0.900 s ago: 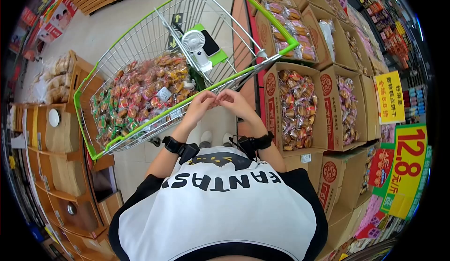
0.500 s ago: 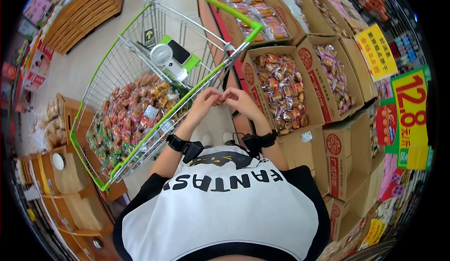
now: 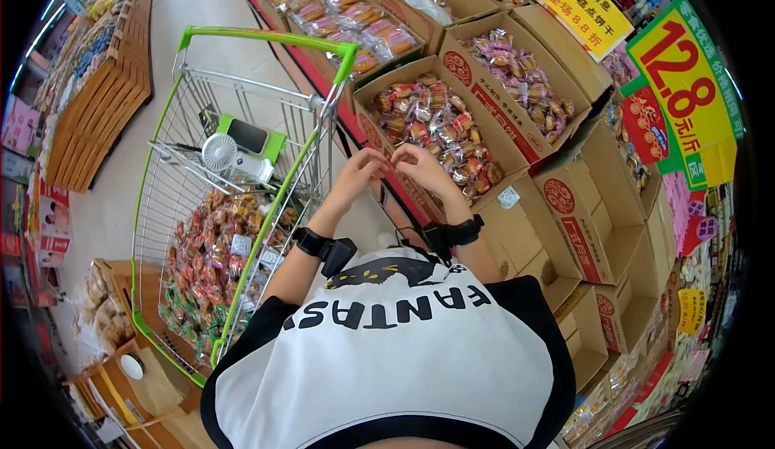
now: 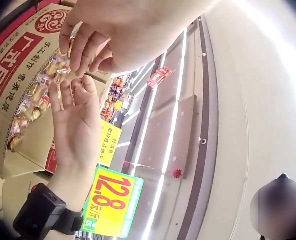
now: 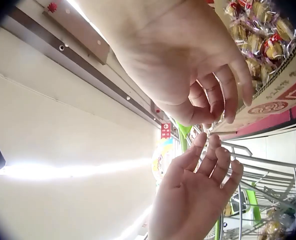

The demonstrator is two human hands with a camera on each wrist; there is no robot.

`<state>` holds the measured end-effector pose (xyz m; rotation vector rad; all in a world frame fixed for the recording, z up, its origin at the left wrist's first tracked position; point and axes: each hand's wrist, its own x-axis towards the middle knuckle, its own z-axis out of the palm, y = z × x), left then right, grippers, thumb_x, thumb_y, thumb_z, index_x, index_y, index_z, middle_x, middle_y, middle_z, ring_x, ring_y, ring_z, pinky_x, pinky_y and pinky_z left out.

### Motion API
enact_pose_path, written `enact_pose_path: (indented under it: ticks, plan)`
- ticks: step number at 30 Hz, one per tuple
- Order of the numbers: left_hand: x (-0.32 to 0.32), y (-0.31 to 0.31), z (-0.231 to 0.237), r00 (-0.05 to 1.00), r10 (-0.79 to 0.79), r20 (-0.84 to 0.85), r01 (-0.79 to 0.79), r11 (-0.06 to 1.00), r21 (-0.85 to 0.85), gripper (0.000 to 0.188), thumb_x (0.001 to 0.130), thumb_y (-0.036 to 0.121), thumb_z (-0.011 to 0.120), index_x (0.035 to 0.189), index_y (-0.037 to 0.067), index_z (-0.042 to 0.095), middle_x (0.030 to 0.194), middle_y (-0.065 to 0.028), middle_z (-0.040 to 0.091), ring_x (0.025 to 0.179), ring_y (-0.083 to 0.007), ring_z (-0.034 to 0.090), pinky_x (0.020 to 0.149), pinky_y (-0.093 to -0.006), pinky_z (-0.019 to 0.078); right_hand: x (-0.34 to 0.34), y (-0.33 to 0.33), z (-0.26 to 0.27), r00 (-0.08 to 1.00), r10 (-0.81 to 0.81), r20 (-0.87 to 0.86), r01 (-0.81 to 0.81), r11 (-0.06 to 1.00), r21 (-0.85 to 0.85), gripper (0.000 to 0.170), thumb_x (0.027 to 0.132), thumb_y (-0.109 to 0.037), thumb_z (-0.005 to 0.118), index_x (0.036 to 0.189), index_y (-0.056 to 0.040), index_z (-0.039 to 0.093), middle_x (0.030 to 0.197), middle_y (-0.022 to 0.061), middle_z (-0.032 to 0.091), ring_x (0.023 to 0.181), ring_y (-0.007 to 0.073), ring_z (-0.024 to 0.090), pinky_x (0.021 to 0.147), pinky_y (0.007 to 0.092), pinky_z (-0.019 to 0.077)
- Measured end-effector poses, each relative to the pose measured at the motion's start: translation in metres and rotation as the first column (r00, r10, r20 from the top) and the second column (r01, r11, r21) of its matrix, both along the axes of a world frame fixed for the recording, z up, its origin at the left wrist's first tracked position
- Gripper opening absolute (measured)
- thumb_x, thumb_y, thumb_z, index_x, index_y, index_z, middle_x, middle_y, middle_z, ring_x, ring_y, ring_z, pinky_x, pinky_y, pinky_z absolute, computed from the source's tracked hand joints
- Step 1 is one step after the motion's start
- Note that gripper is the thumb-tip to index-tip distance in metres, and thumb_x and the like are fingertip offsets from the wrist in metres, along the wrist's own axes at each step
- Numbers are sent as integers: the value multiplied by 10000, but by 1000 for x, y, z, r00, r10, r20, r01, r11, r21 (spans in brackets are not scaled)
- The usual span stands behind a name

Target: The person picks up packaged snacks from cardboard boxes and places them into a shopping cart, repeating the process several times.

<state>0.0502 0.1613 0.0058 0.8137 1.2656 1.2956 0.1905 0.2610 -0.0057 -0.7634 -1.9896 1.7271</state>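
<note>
In front of the shirt, my left hand (image 3: 358,178) and right hand (image 3: 425,173) face each other with fingertips close together. Both wrist views show loosely bent fingers and bare palms, with nothing held: the left hand (image 4: 118,32) at the top of the left wrist view, the right hand (image 5: 180,65) at the top of the right wrist view. Just beyond the right hand is a carton of wrapped pastries (image 3: 432,122). Left of the left hand stands a green-rimmed shopping cart (image 3: 349,60), with many wrapped pastries (image 3: 214,235) inside.
A small white fan (image 3: 219,152) and a phone (image 3: 248,135) lie in the cart's upper part. More cartons (image 3: 593,211) line the right side, under a yellow price sign (image 3: 686,86). A slatted wooden stand (image 3: 105,110) and a wooden shelf unit (image 3: 153,388) are on the left.
The view has turned toward the right. The cart has shifted left and lower in the frame, and the pastry cartons now lie right beyond the hands. Both hands keep nearly the same pose.
</note>
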Motion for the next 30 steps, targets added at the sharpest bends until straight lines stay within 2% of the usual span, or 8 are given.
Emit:
enact_pose_path:
  ticks: [7, 18, 20, 21, 24, 25, 28, 30]
  plan:
    - [10, 31, -15, 974, -179, -135, 159, 976, -149, 166, 814, 120, 400, 931, 37, 483, 794, -23, 547, 711, -76, 491, 615, -194, 376, 24, 37, -11, 984, -178, 26, 180, 976, -126, 145, 781, -109, 477, 838, -5, 560, 738, 57, 563, 668, 117, 544, 630, 236, 428]
    - [-1, 108, -37, 906, -155, -394, 116, 986, -122, 296, 790, 127, 446, 1067, 22, 446, 786, -75, 515, 714, -149, 527, 620, -251, 414, 36, 52, -25, 955, -296, 23, 294, 931, -215, 188, 805, -156, 467, 773, 6, 558, 730, 45, 572, 672, 115, 538, 638, 233, 424]
    - [-10, 126, -46, 769, -162, -618, 115, 987, -115, 307, 777, 140, 462, 1048, -3, 471, 808, -99, 515, 735, -183, 528, 656, -264, 421, 36, 54, -27, 952, -304, 26, 301, 924, -233, 186, 803, -162, 473, 787, 3, 557, 733, 45, 570, 675, 115, 536, 637, 236, 424]
    - [-12, 132, -48, 656, -108, -747, 78, 994, -75, 342, 732, 187, 493, 995, -31, 501, 968, -217, 480, 850, -291, 516, 753, -319, 419, 35, 57, -27, 952, -305, 31, 303, 922, -243, 186, 801, -169, 479, 802, 0, 556, 736, 46, 568, 678, 114, 535, 636, 238, 425]
    - [-24, 156, -78, 523, -122, -844, 20, 991, -131, 360, 736, 225, 480, 987, -31, 507, 1101, -261, 382, 955, -359, 458, 846, -343, 370, 37, 62, -38, 938, -343, 48, 343, 901, -266, 188, 799, -175, 483, 835, -4, 553, 746, 46, 567, 680, 117, 535, 631, 244, 427]
    - [-25, 163, -84, 626, -182, -758, 7, 974, -227, 407, 760, 233, 464, 1054, -48, 468, 1156, -227, 317, 966, -321, 447, 768, -338, 417, 39, 63, -39, 938, -345, 40, 341, 895, -286, 190, 800, -175, 485, 859, -7, 550, 757, 47, 567, 670, 120, 536, 631, 245, 428]
    - [-23, 172, -84, 523, -232, -820, -18, 959, -282, 449, 754, 246, 468, 1086, -54, 429, 1180, -238, 249, 947, -346, 450, 751, -332, 430, 45, 65, -38, 926, -377, 36, 368, 874, -316, 186, 799, -170, 487, 854, -3, 551, 754, 48, 567, 671, 119, 540, 633, 240, 429]
    - [-26, 180, -94, 540, -285, -792, -19, 936, -350, 478, 744, 235, 474, 1114, -56, 390, 1183, -244, 228, 944, -362, 441, 770, -327, 424, 49, 67, -41, 924, -381, 36, 372, 874, -313, 186, 798, -169, 489, 853, -2, 551, 753, 48, 567, 679, 120, 543, 636, 239, 430]
